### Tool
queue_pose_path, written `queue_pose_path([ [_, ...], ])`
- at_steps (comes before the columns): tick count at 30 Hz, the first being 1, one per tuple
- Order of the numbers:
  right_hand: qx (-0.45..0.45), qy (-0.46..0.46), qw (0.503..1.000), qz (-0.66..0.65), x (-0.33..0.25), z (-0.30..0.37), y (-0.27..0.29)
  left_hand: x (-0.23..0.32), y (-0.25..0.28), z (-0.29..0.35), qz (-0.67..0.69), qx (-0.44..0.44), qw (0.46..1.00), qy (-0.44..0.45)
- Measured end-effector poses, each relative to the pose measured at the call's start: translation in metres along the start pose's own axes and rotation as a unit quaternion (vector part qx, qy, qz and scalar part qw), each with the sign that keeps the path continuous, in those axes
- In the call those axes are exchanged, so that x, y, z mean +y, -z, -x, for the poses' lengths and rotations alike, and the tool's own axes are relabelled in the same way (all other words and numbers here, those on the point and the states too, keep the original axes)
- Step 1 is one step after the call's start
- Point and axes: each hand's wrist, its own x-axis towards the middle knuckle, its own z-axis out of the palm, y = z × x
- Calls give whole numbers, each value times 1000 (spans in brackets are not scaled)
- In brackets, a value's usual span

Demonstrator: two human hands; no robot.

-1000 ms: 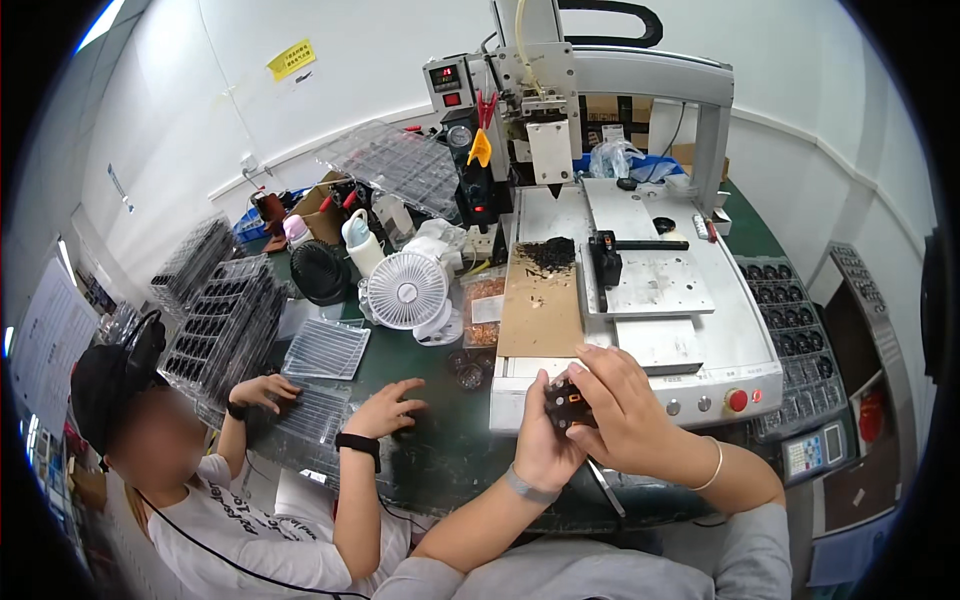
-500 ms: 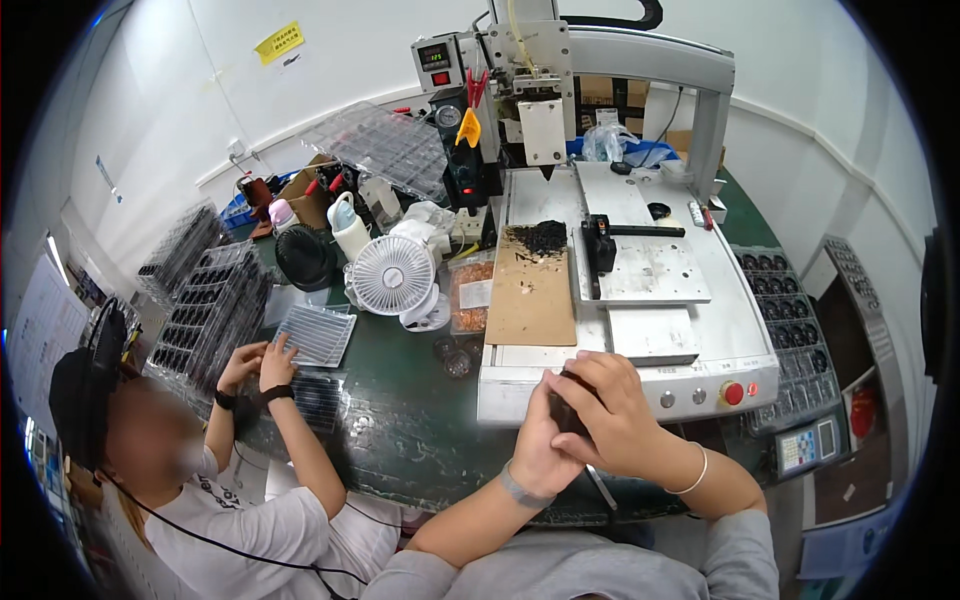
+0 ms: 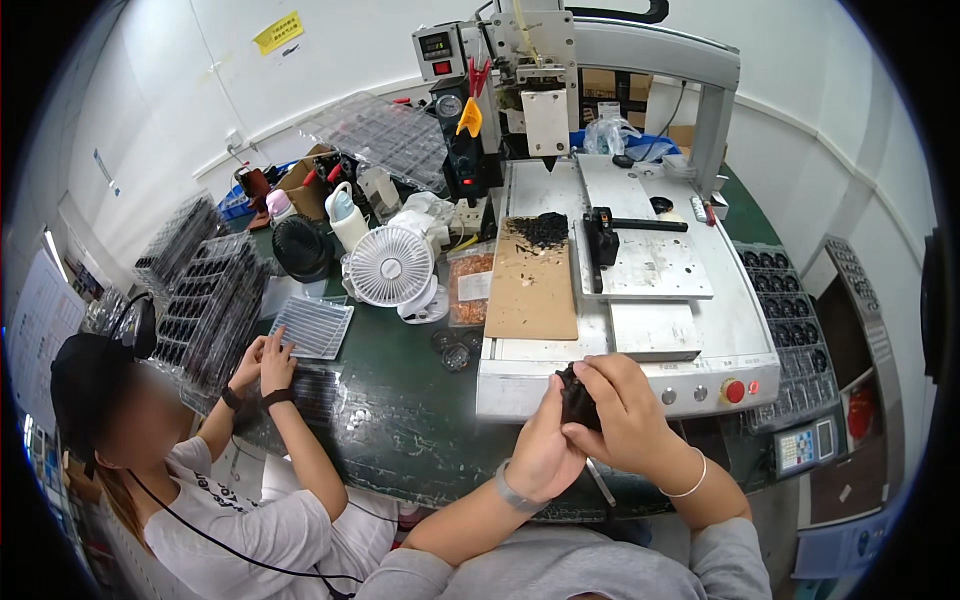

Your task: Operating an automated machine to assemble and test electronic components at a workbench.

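Observation:
Between my two hands is a small black part (image 3: 578, 398), rounded and partly covered by my fingers, so its exact kind is hidden. My left hand (image 3: 545, 445) supports it from the left with fingers pointing up. My right hand (image 3: 628, 415) wraps over its right side, fingertips on its top. Both hands are just in front of the white bench machine (image 3: 540, 385). On that machine lies a brown board (image 3: 530, 295) with a heap of black scraps (image 3: 543, 230). Right of the board, a black fixture (image 3: 600, 250) is mounted on a metal plate (image 3: 655, 270).
At the left a co-worker (image 3: 280, 375) handles a clear ribbed tray (image 3: 312, 327). A white fan (image 3: 392, 266) and a bag of orange pieces (image 3: 470, 285) stand between us. Trays of black round parts (image 3: 785, 310) lie right, beside a calculator (image 3: 808, 447). Stacked trays (image 3: 205, 310) rise far left.
My hands have turned the black part slightly, so more of it shows between them. My right hand has shifted a little. The co-worker's hands have moved slightly.

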Motion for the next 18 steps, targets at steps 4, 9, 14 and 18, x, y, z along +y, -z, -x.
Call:
queue_pose_path([
  [4,23,25,999,0,5,10,-13,0,8,-4,13,0,1000,-12],
  [9,22,59,998,-29,6,6,-16,2,11,-7,32,78,994,68],
  [14,-106,40,994,-4,-13,-8,-7,1,35,11,-5,21,998,55],
  [18,-50,10,999,14,-5,8,-24,-4,47,0,21,13,998,61],
])
